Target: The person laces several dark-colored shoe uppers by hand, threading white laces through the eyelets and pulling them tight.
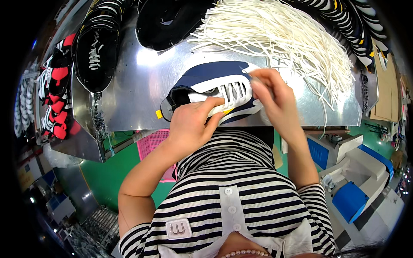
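A navy and white shoe upper (206, 72) lies on its side on the metal table, its toe to the right and a yellow tab at the heel. White lace (234, 92) crosses its front in several rows. My left hand (193, 122) grips the near edge of the upper by the lace rows, thumb and fingers closed on it. At the toe end is my right hand (275, 92), slightly blurred, fingers bent and drawn together. Whatever is between those fingertips is too small to make out.
A large heap of loose white laces (279, 34) spreads over the table's far right side. Stacked black shoe uppers (97, 56) stand at the far left, with more rows at the far right. Red and black uppers (58, 94) hang at left. A pink basket (152, 146) sits below the table edge.
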A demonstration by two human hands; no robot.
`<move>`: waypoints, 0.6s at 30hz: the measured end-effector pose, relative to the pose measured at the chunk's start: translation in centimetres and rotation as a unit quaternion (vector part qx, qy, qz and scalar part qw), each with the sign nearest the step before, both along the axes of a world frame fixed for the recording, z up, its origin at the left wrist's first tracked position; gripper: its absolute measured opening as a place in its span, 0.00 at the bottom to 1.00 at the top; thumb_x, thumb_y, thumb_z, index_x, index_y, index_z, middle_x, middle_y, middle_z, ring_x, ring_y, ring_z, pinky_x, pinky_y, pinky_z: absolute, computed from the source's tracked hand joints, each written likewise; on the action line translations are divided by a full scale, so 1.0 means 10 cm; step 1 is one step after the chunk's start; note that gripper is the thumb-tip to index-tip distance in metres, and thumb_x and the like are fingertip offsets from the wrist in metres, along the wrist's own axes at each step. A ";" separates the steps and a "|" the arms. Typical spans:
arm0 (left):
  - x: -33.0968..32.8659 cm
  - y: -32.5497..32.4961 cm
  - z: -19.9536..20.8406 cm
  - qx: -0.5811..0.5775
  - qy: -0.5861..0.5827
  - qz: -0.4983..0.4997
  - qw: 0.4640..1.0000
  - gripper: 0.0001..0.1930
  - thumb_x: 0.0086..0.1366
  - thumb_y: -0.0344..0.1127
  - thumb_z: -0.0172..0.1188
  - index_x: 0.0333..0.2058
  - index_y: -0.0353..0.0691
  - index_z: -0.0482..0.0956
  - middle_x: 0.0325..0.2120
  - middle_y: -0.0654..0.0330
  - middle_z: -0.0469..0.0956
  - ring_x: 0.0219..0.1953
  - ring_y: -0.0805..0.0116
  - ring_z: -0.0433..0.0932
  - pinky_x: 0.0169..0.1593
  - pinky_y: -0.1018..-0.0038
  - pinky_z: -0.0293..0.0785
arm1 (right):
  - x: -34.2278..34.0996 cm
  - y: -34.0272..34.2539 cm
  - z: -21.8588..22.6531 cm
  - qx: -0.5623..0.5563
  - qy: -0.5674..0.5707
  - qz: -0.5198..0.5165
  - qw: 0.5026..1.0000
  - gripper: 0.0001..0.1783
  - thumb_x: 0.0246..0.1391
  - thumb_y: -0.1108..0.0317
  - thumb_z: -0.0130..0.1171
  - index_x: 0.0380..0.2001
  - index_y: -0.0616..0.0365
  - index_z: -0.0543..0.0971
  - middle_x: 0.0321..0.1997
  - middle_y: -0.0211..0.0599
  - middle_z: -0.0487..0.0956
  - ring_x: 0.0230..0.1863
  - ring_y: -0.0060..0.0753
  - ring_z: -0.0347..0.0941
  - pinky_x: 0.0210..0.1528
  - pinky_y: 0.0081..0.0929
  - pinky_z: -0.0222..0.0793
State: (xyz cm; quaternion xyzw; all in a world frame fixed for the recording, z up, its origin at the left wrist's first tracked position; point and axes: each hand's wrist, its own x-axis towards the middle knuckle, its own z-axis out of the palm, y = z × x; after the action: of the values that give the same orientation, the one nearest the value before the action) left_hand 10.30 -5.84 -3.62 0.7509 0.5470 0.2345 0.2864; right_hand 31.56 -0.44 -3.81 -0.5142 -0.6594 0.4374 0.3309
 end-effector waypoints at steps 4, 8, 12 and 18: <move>-0.14 0.06 0.14 -0.029 0.099 -0.095 0.990 0.11 0.60 0.40 0.63 0.32 0.38 0.77 0.18 0.53 0.76 0.23 0.51 0.77 0.28 0.59 0.71 | -0.28 0.17 -0.46 0.197 -0.055 -0.047 0.978 0.10 0.60 0.66 0.59 0.43 0.57 0.77 0.29 0.41 0.81 0.27 0.43 0.78 0.31 0.32 0.71; -0.32 0.05 0.08 -0.033 0.091 -0.123 0.988 0.11 0.58 0.38 0.66 0.35 0.37 0.82 0.23 0.50 0.78 0.25 0.51 0.77 0.30 0.61 0.70 | -0.32 0.15 -0.46 0.176 -0.047 -0.083 0.980 0.10 0.60 0.65 0.59 0.43 0.56 0.77 0.31 0.41 0.82 0.28 0.43 0.79 0.31 0.33 0.71; -0.22 -0.13 0.04 0.199 0.085 -0.047 0.975 0.21 0.53 0.35 0.70 0.45 0.36 0.76 0.38 0.50 0.79 0.39 0.50 0.77 0.45 0.60 0.70 | -0.21 0.10 -0.43 0.105 0.024 -0.090 0.990 0.11 0.61 0.67 0.58 0.46 0.56 0.77 0.33 0.46 0.82 0.32 0.41 0.80 0.35 0.29 0.73; -0.03 -0.93 -0.55 -0.005 -0.436 0.331 0.837 0.32 0.60 0.21 0.62 0.60 0.36 0.56 0.60 0.51 0.61 0.63 0.58 0.62 0.65 0.63 0.59 | -0.19 -0.09 -0.44 0.045 0.123 -0.117 0.985 0.11 0.63 0.72 0.54 0.47 0.62 0.75 0.32 0.36 0.80 0.29 0.21 0.71 0.34 0.21 0.68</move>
State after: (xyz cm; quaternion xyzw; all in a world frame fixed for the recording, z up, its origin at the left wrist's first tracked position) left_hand 10.03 -15.17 -9.09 0.3435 0.5823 0.6156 0.4049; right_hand 29.70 -1.32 -8.21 -0.5147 -0.5681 0.4256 0.4808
